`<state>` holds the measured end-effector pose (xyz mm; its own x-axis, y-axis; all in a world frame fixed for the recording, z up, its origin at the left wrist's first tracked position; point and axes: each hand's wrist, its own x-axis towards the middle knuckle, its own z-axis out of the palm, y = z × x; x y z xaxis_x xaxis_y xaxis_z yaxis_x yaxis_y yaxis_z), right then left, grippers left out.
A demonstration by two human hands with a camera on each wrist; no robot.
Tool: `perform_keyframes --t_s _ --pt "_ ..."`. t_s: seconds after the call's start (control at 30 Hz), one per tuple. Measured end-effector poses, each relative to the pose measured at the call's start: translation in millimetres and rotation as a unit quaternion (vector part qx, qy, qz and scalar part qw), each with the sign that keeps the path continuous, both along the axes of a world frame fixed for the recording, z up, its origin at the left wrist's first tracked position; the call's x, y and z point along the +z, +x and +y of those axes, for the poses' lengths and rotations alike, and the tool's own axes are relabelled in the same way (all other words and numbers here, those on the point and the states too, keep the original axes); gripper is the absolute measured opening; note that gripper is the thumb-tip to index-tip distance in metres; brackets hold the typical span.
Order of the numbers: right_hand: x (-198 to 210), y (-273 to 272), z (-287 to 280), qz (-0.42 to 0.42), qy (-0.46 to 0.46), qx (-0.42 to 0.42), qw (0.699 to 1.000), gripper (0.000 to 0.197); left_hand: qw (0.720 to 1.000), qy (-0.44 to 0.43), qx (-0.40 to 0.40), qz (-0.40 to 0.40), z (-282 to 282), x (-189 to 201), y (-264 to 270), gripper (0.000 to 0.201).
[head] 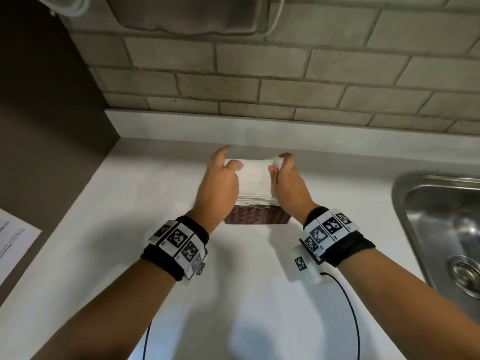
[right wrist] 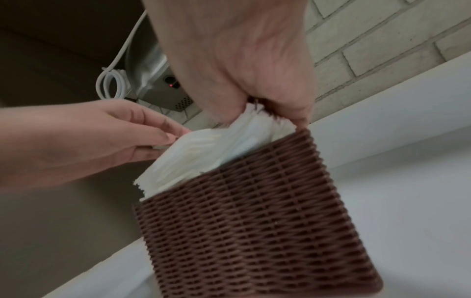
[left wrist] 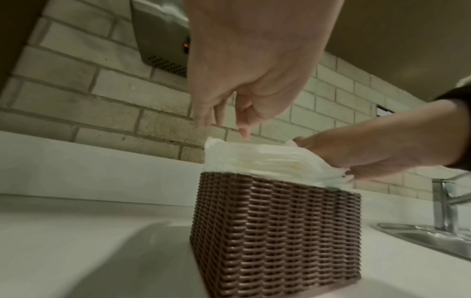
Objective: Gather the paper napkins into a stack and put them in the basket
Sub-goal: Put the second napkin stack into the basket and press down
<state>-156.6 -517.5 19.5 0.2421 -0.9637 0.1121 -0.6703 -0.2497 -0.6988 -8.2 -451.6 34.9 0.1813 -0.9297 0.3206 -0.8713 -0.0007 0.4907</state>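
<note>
A thick stack of white paper napkins (head: 253, 178) sits in the top of a brown woven basket (head: 255, 218) on the white counter and sticks out above its rim. My right hand (head: 280, 162) pinches the stack's right corner between thumb and fingers, which the right wrist view shows at the right hand (right wrist: 257, 115) and napkins (right wrist: 193, 155). My left hand (head: 231, 158) has fairly straight fingers at the stack's left edge, the thumb lying on top. In the left wrist view the left fingertips (left wrist: 203, 121) hang just above the napkins (left wrist: 267, 161) and basket (left wrist: 275, 231).
A steel sink (head: 441, 229) with a faucet (left wrist: 446, 205) lies at the right. A grey wall-mounted appliance (head: 187, 14) hangs on the brick wall behind. A brown side wall closes the left, with a printed sheet (head: 15, 242) below it.
</note>
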Motion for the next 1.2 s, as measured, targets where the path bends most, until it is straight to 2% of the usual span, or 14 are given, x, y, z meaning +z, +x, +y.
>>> perform_keyframes --t_s 0.1,0.2,0.27,0.33,0.47,0.57,0.63,0.8,0.93,1.0,1.07,1.2 --pt "3 0 -2 0.008 0.004 0.000 1.000 0.035 0.995 0.066 -0.049 -0.061 7 -6 -16 0.037" --pt "3 -1 -2 0.031 0.005 0.010 0.999 0.031 0.981 0.160 -0.051 -0.101 9 -21 -23 0.071" --pt "1 0 0 0.050 0.003 0.009 0.999 0.031 0.969 0.181 -0.059 -0.156 8 -31 -24 0.094" --pt "-1 2 3 0.059 -0.006 0.002 0.998 0.032 0.964 0.189 -0.059 -0.179 7 -36 -25 0.102" --pt "-3 7 8 0.111 -0.021 -0.026 0.993 0.035 0.952 0.228 -0.064 -0.192 2 -31 -23 0.086" --pt "-10 10 11 0.201 -0.046 0.008 0.978 0.054 0.943 0.251 -0.072 -0.206 0 -29 -23 0.071" --pt "-10 10 12 0.215 -0.048 0.029 0.975 0.060 0.938 0.270 -0.071 -0.206 0 -28 -25 0.069" --pt "5 -2 22 0.262 -0.172 0.050 0.948 0.055 0.936 0.290 -0.067 -0.188 0 -27 -32 0.068" --pt "7 -2 25 0.238 -0.124 0.151 0.951 0.023 0.939 0.276 -0.066 -0.194 0 -24 -33 0.063" --pt "10 -5 25 0.261 -0.103 0.169 0.945 0.017 0.935 0.276 -0.069 -0.211 2 -22 -31 0.059" --pt "13 -10 25 0.305 -0.092 0.177 0.931 0.027 0.943 0.243 -0.074 -0.216 13 -15 -27 0.054" --pt "16 -3 16 0.363 -0.010 0.206 0.908 0.052 0.989 0.053 -0.054 -0.128 77 6 -20 0.046"
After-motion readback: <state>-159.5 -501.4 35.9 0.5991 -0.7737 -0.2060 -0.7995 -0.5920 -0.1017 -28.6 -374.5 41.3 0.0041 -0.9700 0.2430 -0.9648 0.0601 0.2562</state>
